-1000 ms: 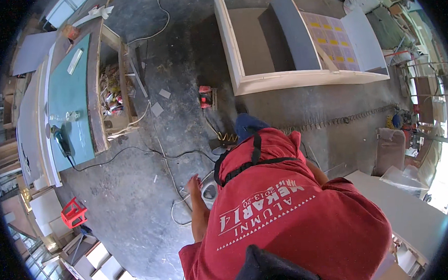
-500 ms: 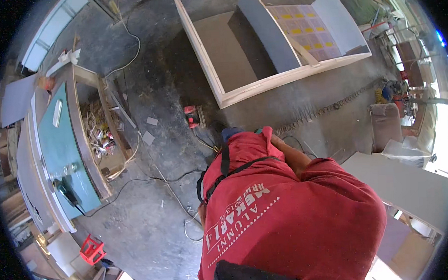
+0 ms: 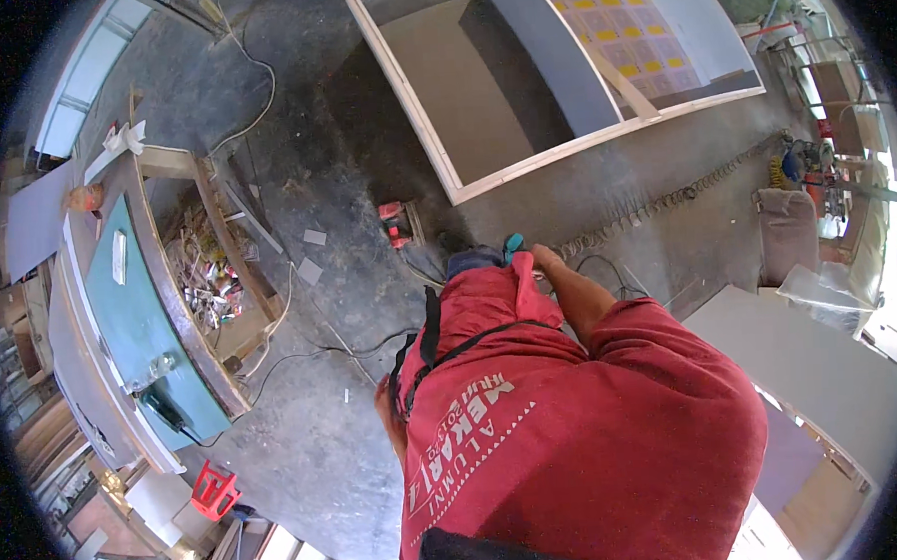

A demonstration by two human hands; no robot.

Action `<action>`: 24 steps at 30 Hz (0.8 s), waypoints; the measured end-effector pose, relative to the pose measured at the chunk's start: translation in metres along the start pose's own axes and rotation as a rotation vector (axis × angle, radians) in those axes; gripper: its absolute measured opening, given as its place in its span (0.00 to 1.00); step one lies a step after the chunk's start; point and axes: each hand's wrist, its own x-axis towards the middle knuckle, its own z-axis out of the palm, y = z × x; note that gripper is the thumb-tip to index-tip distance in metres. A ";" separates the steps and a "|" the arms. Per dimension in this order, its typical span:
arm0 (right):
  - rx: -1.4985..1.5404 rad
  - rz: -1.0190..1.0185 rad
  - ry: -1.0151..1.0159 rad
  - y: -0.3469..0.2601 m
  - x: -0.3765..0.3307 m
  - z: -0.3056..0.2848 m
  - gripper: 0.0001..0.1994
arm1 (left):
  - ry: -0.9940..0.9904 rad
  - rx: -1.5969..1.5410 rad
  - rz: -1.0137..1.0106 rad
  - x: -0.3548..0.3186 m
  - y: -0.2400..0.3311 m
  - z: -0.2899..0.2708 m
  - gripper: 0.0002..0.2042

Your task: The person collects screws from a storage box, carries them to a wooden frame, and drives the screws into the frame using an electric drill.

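My right hand [image 3: 542, 259] is at the front edge of my red shirt [image 3: 575, 425], beside a fold of the cloth. Just beyond it shows a small teal object [image 3: 513, 243], touching or very near the hand; its kind is unclear. The right fingers are mostly hidden, so their grip cannot be made out. On the other side of my body, part of my bare left arm [image 3: 388, 418] sticks out, with the left hand itself out of sight behind the shirt. A red power tool [image 3: 393, 224] lies on the concrete floor ahead, apart from both hands.
An open cabinet carcass [image 3: 602, 136] with a divider lies ahead. Cords and a coiled air hose [image 3: 656, 211] run over the floor. Left stands a workbench with a teal panel [image 3: 134, 294] and a dark power tool [image 3: 161, 411], near a red stool [image 3: 214, 490]. A grey board [image 3: 803, 365] is at right.
My right forearm is stretched further out and shows more. The teal object has come more into view beside the right hand. More of my left arm sticks out, and the whole view has shifted slightly.
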 end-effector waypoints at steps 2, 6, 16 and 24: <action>0.075 0.040 0.031 0.000 0.002 -0.006 0.18 | -0.021 0.016 -0.002 0.004 0.012 0.007 0.20; 0.066 0.043 0.167 -0.005 0.018 -0.015 0.24 | -0.053 0.032 -0.034 0.002 0.020 0.016 0.19; 0.038 -0.752 0.104 -0.050 0.024 -0.030 0.16 | 0.020 -0.280 -0.120 -0.046 -0.045 0.017 0.17; -0.253 -0.510 -0.043 -0.119 0.023 -0.046 0.08 | 0.327 -0.256 -0.030 -0.080 -0.038 0.062 0.13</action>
